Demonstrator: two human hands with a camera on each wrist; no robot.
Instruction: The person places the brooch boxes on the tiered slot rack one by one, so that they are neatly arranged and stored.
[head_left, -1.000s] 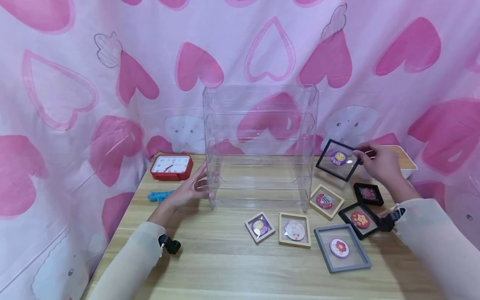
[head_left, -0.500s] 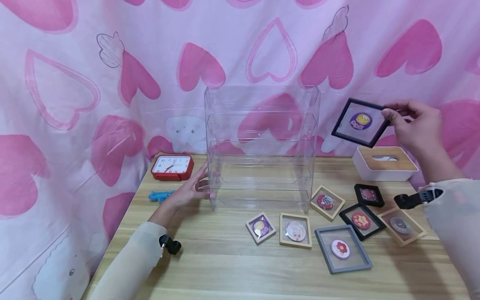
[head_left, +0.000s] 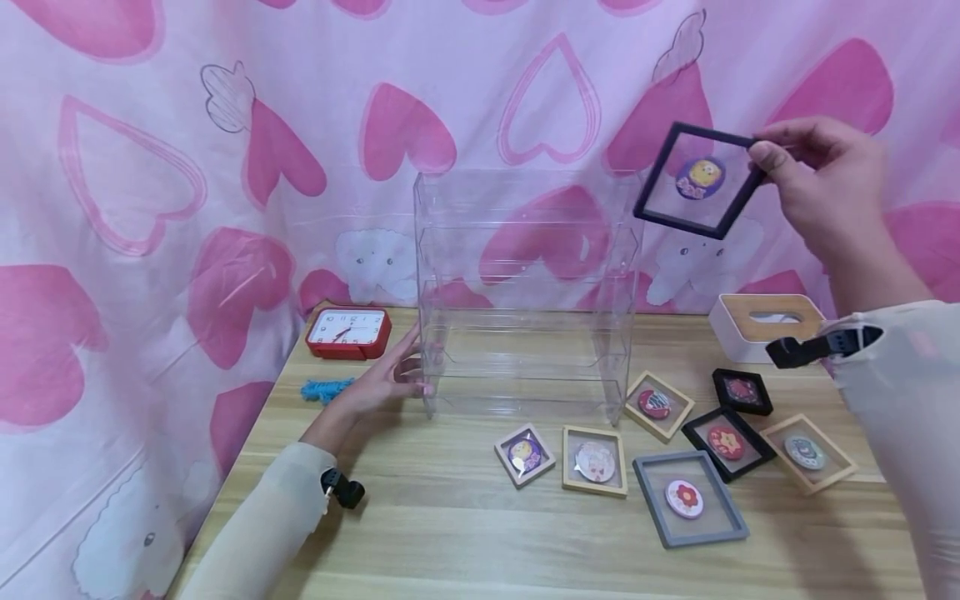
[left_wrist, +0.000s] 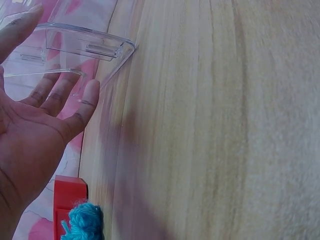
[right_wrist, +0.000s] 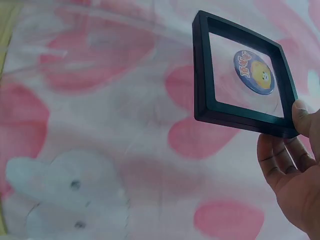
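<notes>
My right hand (head_left: pixel 832 183) pinches a corner of a black-rimmed display frame (head_left: pixel 657 169), raised in front of the curtain, to the right of a clear tiered rack (head_left: pixel 525 362). A round purple badge with a yellow character (right_wrist: pixel 254 72) shows through the frame's clear middle in the right wrist view. Tilted in the air, the frame hangs level with the rack's top. Down at the rack's left side, my left hand (head_left: pixel 378 383) rests against the clear panel with fingers spread; in the left wrist view the palm (left_wrist: pixel 30 135) is bare.
Several badge frames lie in front and right of the rack, including a grey one (head_left: pixel 690 500), a black one (head_left: pixel 727 443) and a small pale one (head_left: pixel 525 455). A tissue box (head_left: pixel 765 325) stands back right; a red clock (head_left: pixel 348 332) and blue yarn (head_left: pixel 326 390) lie left.
My right hand has lifted the black display frame from low over the table, first up and right, then higher and slightly left. The left hand has stayed at the rack's side.
</notes>
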